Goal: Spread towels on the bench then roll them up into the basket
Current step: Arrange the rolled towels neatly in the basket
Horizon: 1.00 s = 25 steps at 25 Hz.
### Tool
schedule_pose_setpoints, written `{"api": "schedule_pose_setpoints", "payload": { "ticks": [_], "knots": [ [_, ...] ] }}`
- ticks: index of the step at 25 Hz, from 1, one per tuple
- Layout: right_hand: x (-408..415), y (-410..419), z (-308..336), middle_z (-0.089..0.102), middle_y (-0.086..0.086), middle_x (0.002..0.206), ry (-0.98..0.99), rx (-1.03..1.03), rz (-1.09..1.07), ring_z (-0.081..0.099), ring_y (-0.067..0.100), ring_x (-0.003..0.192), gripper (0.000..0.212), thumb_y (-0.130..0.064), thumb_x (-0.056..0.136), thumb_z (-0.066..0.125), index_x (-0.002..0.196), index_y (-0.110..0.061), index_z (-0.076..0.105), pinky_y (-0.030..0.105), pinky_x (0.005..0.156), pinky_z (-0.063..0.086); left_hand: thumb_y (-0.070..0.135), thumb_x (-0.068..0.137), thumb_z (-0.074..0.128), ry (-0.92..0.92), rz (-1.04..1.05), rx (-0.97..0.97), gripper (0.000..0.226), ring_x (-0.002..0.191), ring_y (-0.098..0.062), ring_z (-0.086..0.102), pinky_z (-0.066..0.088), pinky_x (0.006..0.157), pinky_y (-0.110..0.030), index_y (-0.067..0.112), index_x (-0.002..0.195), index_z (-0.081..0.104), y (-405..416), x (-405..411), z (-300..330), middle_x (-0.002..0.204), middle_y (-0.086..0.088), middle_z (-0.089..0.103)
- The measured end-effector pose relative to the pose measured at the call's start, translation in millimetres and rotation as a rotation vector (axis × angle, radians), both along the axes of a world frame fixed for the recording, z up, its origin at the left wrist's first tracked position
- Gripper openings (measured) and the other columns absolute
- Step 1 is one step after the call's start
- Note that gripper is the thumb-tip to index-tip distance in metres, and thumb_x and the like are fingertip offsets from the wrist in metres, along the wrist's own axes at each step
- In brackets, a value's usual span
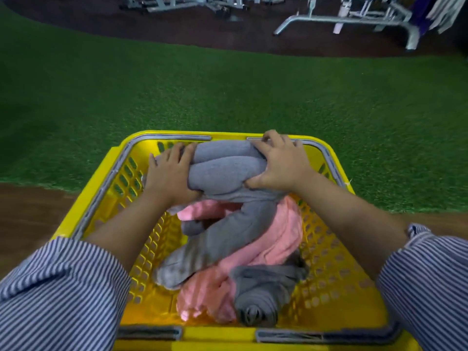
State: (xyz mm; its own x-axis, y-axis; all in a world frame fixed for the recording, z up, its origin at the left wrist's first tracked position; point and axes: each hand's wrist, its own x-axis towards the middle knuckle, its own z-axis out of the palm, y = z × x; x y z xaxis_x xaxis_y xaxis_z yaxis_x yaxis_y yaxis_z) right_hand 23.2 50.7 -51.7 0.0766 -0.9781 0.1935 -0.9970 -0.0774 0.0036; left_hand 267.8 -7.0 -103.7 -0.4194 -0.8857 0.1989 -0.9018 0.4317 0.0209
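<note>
A yellow plastic basket (pixel 101 188) with grey handles stands in front of me. Both hands reach into its far end. My left hand (pixel 169 173) and my right hand (pixel 281 163) grip the two ends of a rolled grey towel (pixel 222 165) held near the far rim. Below it lie a loosely rolled grey towel (pixel 220 239), a crumpled pink towel (pixel 276 241) and a tight grey roll (pixel 260 295) at the near side. The bench is not in view.
The basket rests on a brown wooden floor (pixel 27 219) at the edge of green artificial turf (pixel 228 92). Grey metal gym equipment frames (pixel 354 19) stand on dark flooring far behind. My striped sleeves fill the lower corners.
</note>
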Motion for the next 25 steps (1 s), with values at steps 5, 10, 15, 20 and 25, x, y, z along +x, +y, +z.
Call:
{"api": "schedule_pose_setpoints", "payload": {
  "ticks": [5, 10, 15, 20, 25],
  "knots": [
    [2.9, 24.5, -13.2, 0.056, 0.007, 0.117, 0.116, -0.204, 0.185, 0.053, 0.032, 0.108, 0.080, -0.073, 0.064, 0.040, 0.119, -0.018, 0.059, 0.053, 0.092, 0.039, 0.072, 0.048, 0.071, -0.149, -0.014, -0.023, 0.129, 0.139, -0.027, 0.026, 0.029, 0.105, -0.059, 0.020, 0.151, 0.013, 3.3, 0.0, 16.2, 0.154, -0.001, 0.024],
    [-1.8, 46.8, -22.0, 0.052, 0.012, 0.128, 0.030, -0.303, 0.290, 0.046, 0.031, 0.124, 0.065, -0.050, 0.076, 0.056, 0.127, -0.011, 0.052, 0.054, 0.107, 0.029, 0.081, 0.041, 0.061, -0.112, -0.083, -0.034, 0.131, 0.139, -0.034, 0.026, 0.028, 0.100, -0.065, 0.026, 0.150, 0.014, 3.7, -7.4, 15.5, 0.155, -0.002, 0.024],
    [-3.0, 70.5, -39.1, 0.038, 0.007, 0.147, 0.110, -0.297, 0.344, 0.026, 0.026, 0.140, 0.064, -0.040, 0.083, 0.055, 0.141, -0.018, 0.039, 0.064, 0.109, 0.014, 0.069, 0.053, 0.058, -0.088, -0.212, -0.175, 0.104, 0.138, -0.044, 0.028, 0.025, 0.093, -0.077, 0.034, 0.144, 0.023, 11.1, -22.1, 6.6, 0.153, -0.009, 0.029],
    [-4.7, 63.7, -35.9, 0.037, 0.004, 0.148, 0.130, -0.280, 0.297, 0.029, 0.023, 0.139, 0.065, -0.046, 0.085, 0.053, 0.144, -0.027, 0.033, 0.061, 0.110, 0.015, 0.074, 0.046, 0.055, -0.031, -0.199, -0.161, 0.100, 0.135, -0.034, 0.036, 0.035, 0.095, -0.064, 0.027, 0.133, 0.041, 14.0, -11.8, 5.6, 0.153, -0.006, 0.031],
    [4.3, 80.8, -37.1, 0.061, 0.009, 0.112, 0.102, -0.271, 0.695, 0.057, 0.027, 0.099, 0.041, -0.022, 0.072, 0.056, 0.111, -0.011, 0.062, 0.041, 0.086, 0.046, 0.078, 0.040, 0.067, -0.047, -0.097, -0.107, 0.126, 0.121, -0.029, 0.044, 0.040, 0.086, -0.051, 0.020, 0.146, 0.029, 4.5, -17.7, 15.9, 0.139, -0.003, 0.045]
  ]
}}
